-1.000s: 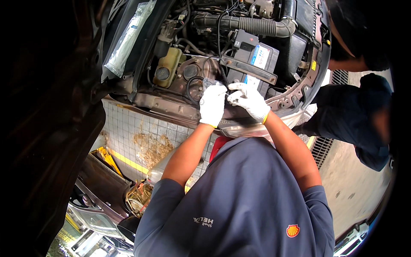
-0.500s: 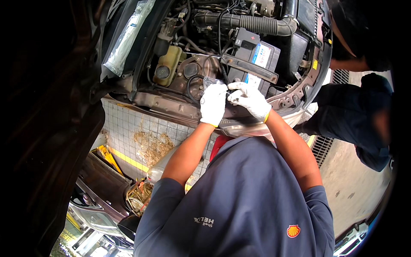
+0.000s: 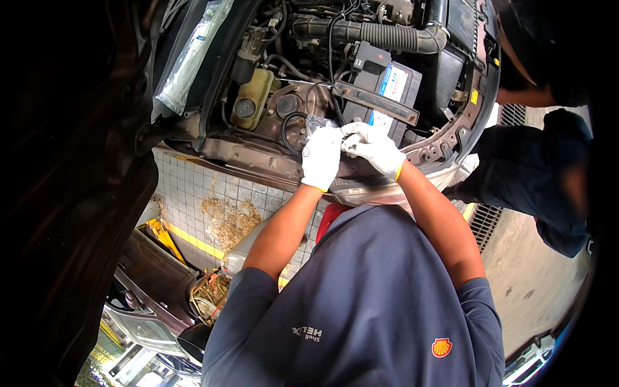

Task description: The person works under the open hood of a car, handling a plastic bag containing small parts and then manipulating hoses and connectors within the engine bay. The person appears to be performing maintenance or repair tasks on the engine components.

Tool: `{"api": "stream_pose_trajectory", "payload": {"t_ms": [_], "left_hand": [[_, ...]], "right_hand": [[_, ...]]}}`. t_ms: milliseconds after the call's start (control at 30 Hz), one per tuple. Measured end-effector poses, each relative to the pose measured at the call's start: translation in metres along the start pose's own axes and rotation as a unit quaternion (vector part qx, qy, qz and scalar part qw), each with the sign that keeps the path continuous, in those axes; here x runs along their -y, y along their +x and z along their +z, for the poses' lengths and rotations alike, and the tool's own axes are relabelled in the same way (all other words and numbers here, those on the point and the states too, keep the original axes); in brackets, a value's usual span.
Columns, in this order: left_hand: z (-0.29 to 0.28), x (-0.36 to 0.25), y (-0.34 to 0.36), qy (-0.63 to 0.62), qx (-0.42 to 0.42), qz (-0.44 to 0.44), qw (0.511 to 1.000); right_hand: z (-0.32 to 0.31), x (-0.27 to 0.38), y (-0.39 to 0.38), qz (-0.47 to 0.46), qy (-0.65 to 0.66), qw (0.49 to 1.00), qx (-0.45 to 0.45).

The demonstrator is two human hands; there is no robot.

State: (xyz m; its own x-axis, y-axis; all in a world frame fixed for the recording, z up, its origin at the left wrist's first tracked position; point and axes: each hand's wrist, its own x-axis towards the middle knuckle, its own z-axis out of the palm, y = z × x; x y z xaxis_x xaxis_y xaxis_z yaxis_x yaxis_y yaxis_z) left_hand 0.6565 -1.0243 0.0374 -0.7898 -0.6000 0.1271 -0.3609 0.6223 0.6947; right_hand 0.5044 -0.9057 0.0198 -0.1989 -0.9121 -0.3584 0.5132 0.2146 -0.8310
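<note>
My gloved left hand (image 3: 320, 155) is closed on a small clear plastic bag (image 3: 314, 122) at the front of an open engine bay, beside a black hose loop (image 3: 287, 132). My gloved right hand (image 3: 371, 147) is pinched against the left hand's fingertips; what it grips is too small to make out. Just beyond are a grey battery (image 3: 402, 90) with a metal hold-down bar (image 3: 380, 103), a yellowish reservoir (image 3: 256, 95) and a round dark cap (image 3: 288, 103) on a metal panel.
A long plastic-wrapped item (image 3: 193, 58) lies at the left of the bay. A co-worker in dark clothes (image 3: 529, 174) stands at the right by a floor grate (image 3: 487, 222). A gas cylinder (image 3: 245, 248) and another car (image 3: 151, 284) are below left. The raised hood (image 3: 97, 161) fills the left.
My right fingers have drawn slightly closer to my left fingertips. Otherwise the scene looks nearly the same.
</note>
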Motion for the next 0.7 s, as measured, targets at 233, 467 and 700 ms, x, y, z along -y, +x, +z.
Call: {"api": "stream_pose_trajectory", "payload": {"t_ms": [233,467,700], "left_hand": [[0.002,0.011,-0.006,-0.051,-0.017,0.007,0.999],[0.004,0.016,-0.010,-0.044,-0.006,0.011,0.999],[-0.006,0.010,-0.004,-0.087,0.030,0.042,0.995]], "right_hand": [[0.020,-0.017,-0.005,-0.079,-0.257,0.950,-0.159],[0.029,0.009,-0.026,-0.021,-0.332,0.937,-0.106],[0.022,-0.002,-0.018,-0.042,-0.341,0.933,-0.109]]}}
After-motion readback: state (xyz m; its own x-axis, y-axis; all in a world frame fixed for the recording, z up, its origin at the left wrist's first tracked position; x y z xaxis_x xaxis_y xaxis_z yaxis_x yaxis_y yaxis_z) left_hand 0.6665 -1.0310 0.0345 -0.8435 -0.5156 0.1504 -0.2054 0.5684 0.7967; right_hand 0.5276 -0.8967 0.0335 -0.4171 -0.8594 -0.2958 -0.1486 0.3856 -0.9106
